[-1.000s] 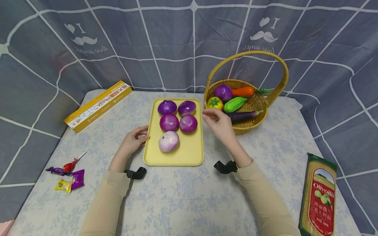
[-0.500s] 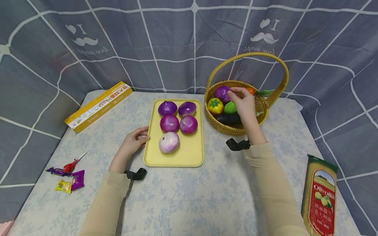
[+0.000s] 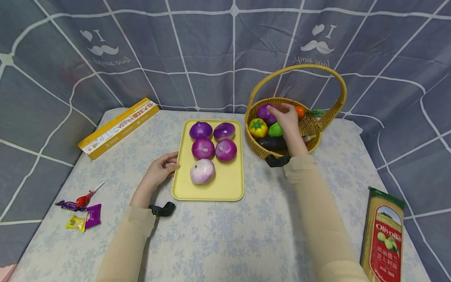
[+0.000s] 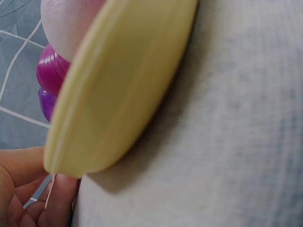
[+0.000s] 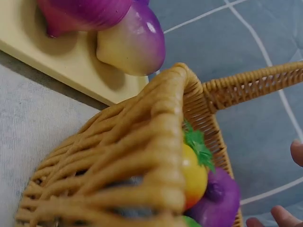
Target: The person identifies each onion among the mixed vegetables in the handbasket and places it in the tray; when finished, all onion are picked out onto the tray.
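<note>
At upper right of the head view, a purple onion [image 3: 265,113] in the wicker basket [image 3: 311,127] is touched by the loosely curled fingers of the right hand [image 3: 288,119], while the yellow tray [image 3: 225,188] is steadied by the left hand [image 3: 160,171], fingers bent at its edge; a weak pinch could drop the onion.

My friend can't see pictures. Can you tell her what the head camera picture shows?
A person's right hand reaches into a woven wicker basket of toy vegetables, fingers on a round purple onion. The left hand rests at the edge of a flat yellow tray holding five onions, on a pale flowered tablecloth.
</note>
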The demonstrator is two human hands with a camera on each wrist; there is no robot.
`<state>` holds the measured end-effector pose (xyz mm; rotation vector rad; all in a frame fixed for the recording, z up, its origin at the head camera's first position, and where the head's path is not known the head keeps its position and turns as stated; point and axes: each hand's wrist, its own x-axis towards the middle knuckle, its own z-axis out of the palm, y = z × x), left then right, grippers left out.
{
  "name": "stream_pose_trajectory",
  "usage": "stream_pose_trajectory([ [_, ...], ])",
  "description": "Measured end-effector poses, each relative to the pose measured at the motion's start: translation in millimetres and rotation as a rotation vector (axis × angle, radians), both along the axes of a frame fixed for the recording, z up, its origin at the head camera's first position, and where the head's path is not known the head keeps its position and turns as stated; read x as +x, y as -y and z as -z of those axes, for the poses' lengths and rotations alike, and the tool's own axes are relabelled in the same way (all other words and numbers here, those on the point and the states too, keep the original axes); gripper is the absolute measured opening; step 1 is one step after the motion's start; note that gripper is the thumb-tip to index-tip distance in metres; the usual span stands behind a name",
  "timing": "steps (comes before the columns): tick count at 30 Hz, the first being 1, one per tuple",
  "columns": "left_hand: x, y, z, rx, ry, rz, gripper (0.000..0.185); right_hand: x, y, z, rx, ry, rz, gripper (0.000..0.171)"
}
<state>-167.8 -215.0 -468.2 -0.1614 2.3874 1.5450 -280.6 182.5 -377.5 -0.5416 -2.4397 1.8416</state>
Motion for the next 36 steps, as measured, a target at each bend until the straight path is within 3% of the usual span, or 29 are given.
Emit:
stream_pose_trajectory([
  [6, -1.1, 0.1, -0.5, -0.009, 0.000, -0.004, 0.054, -8.9, 4.9, 2.7, 0.032, 0.089, 0.004, 0.077],
  [14, -1.1, -1.2, -0.5, -0.018, -0.003, 0.001, 0.053, -14.7, 3.3, 7.5, 0.075, 0.119, 0.017, 0.077],
  [22, 0.0, -1.9, -2.9, -0.009, 0.002, 0.005, 0.053, -15.9, 0.6, 10.5, 0.219, 0.151, -0.046, 0.079],
  [26, 0.4, -0.2, -3.2, -0.004, -0.005, 0.009, 0.053, -15.0, 1.1, 13.3, 0.314, 0.149, -0.078, 0.078],
  [36, 1.8, -0.4, 0.2, -0.003, -0.015, -0.003, 0.053, -14.1, 9.0, 23.3, 0.414, 0.074, -0.057, 0.068],
])
